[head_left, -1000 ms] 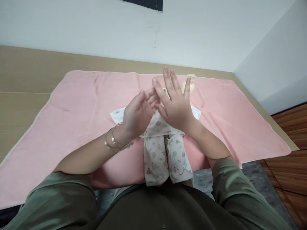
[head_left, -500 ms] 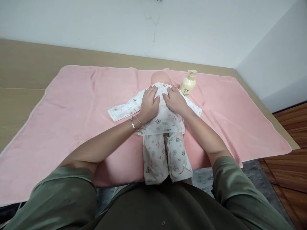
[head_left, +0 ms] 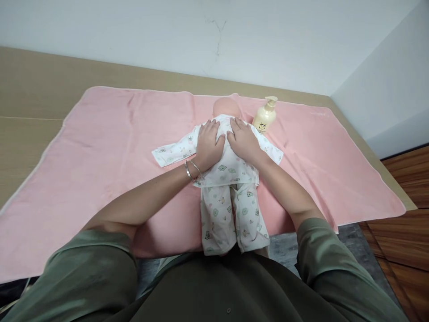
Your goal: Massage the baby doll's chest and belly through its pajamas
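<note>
Left hand [head_left: 209, 146]: palm-down, flat, fingers [head_left: 208, 127] extended forward.
Right hand [head_left: 244, 141]: palm-down, flat, fingers angled forward and leftward.
Thumbs [head_left: 220, 143]: turned inward, near each other, not touching.
Left forearm [head_left: 144, 197]: bare, slanting forward and inward.
Right forearm [head_left: 287, 191]: bare, mirrored, steeper slant.

Soft light leaves the pink cloth [head_left: 110, 143] shadowed along its near edge.

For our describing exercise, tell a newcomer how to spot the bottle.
Find the pink cloth spread on the table. Near its far edge, just right of the doll's head, stands the bottle. Unlike cloth or doll, it is pale yellow with a pump top.
</note>
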Tool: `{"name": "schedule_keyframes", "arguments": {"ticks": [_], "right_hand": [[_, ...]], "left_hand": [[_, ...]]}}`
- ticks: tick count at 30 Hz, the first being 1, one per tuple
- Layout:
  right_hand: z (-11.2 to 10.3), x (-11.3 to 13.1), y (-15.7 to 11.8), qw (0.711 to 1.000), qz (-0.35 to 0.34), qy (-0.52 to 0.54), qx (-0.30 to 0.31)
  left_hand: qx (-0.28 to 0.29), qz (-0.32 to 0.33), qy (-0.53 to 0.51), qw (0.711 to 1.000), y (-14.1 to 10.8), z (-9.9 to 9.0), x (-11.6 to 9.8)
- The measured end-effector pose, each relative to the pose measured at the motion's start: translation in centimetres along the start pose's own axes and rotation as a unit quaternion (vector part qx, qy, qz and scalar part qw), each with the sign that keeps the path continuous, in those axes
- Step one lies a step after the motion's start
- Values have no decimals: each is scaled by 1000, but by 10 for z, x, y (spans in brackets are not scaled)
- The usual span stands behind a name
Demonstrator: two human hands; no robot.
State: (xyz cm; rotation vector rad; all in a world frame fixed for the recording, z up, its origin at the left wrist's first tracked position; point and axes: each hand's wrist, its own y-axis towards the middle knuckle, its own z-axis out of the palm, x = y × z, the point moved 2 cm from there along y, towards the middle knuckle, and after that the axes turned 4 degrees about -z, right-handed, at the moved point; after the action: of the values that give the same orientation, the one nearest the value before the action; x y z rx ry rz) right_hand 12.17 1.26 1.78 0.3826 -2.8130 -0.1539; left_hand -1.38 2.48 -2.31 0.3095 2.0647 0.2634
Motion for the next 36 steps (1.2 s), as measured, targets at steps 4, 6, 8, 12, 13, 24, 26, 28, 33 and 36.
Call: {"name": "schedule_keyframes", "arguments": {"ticks": [4,6,8,12,13,24,26,28,33,36], "right_hand": [[1,22,-19,998,-41,-53,-3],[0,27,-23,996,-71,-49,7],[-2,23,-20,997,-69,-22,23],[-5,-2,0,997,-41,43,39],[-5,-8,4,997,-37,49,37],[-2,25,-19,997,-16,-55,46],[-2,24,-18,998,-22,-39,40],[-2,15,-11,999,-10,-13,39],[-3,-6,8,999,29,17,36],[-5,0,3,998,40,3,47]], "left_hand": [[-5,-6,19,1000,2,0,4],[-5,-9,19,1000,3,0,6],[-4,-8,13,1000,2,0,5],[5,19,43,999,-7,1,-3],[9,28,64,998,-10,1,-6],[33,15,182,983,24,-1,6],[30,21,201,979,19,-1,3],[26,32,220,975,7,1,-4],[29,101,213,971,-22,6,-18],[36,82,181,979,-16,5,-12]]}}
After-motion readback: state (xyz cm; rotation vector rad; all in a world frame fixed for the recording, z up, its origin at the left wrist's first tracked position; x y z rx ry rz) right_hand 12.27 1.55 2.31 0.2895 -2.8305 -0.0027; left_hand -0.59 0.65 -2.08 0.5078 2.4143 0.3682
